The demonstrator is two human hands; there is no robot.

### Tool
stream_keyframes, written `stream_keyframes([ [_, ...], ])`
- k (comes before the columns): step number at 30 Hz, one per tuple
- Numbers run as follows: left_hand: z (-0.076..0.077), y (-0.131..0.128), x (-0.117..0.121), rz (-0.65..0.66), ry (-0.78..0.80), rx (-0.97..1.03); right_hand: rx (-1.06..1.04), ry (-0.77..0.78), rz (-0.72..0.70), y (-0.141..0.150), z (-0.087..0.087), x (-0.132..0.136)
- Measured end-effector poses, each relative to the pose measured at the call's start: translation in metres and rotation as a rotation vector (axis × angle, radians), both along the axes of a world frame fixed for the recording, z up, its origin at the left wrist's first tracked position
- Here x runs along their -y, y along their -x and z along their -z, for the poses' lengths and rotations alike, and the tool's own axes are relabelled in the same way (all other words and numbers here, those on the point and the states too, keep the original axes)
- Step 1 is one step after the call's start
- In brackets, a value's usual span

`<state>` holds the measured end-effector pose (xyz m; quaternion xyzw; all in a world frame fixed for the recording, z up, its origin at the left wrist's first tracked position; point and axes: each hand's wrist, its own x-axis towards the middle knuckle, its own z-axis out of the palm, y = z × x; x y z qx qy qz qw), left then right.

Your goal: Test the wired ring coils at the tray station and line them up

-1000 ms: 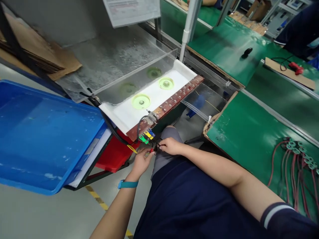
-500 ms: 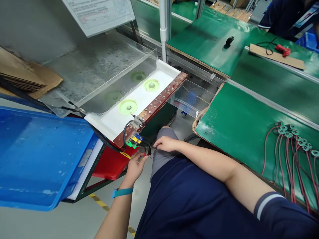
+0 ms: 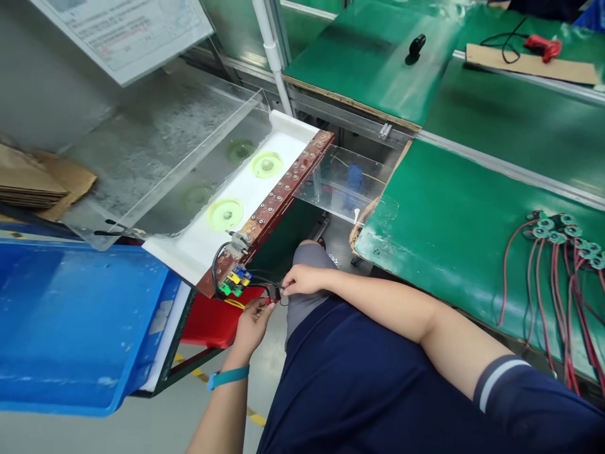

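Low in front of the fixture, my left hand (image 3: 254, 323), with a teal band at the wrist, is closed on a small red-and-black connector (image 3: 271, 297). Its exact kind is too small to tell. Close beside it, my right hand (image 3: 302, 279) pinches a thin black wire (image 3: 270, 280) over my knee. Just left of both hands is a terminal block (image 3: 236, 279) with green, yellow and blue parts, black cables running from it. It sits at the near end of a brown strip (image 3: 271, 208) dotted with metal contacts, along a white panel (image 3: 193, 255) with pale green round recesses.
A blue bin (image 3: 70, 328) stands at left, a red tray (image 3: 208, 325) under the fixture. Right is a green-topped table (image 3: 425, 233) with red-wired round parts (image 3: 558, 230). Clear plastic sheets and cardboard (image 3: 28, 176) lie behind; a red tool (image 3: 543, 47) lies farther off.
The view has shifted slightly, so the fixture sits farther left. Both hands stay close together at the wire and connector, with only slight movement.
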<state>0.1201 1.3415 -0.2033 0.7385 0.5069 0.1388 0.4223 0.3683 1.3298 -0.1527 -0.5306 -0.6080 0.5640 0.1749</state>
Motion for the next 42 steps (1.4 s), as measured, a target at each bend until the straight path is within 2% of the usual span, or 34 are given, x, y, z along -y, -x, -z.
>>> stream_keyframes([
  [6, 0.000, 0.001, 0.003, -0.002, -0.016, 0.014, 0.071, -0.007, 0.022, 0.006, 0.001, -0.008],
  [13, 0.009, 0.003, 0.001, -0.034, -0.095, 0.012, 0.114, -0.045, -0.009, 0.016, -0.003, -0.015],
  [20, 0.013, 0.002, 0.000, 0.008, -0.125, 0.028, 0.143, -0.048, -0.013, 0.018, -0.006, -0.017],
  [30, 0.016, -0.002, 0.000, 0.028, -0.177, 0.051, 0.159, -0.039, 0.062, 0.021, 0.004, -0.016],
  [37, 0.029, -0.005, 0.010, 0.009, -0.232, 0.054, 0.152, -0.090, 0.094, 0.025, 0.008, -0.011],
  [42, 0.020, -0.008, 0.014, 0.054, -0.248, 0.081, 0.144, -0.112, 0.112, 0.031, 0.011, -0.008],
])
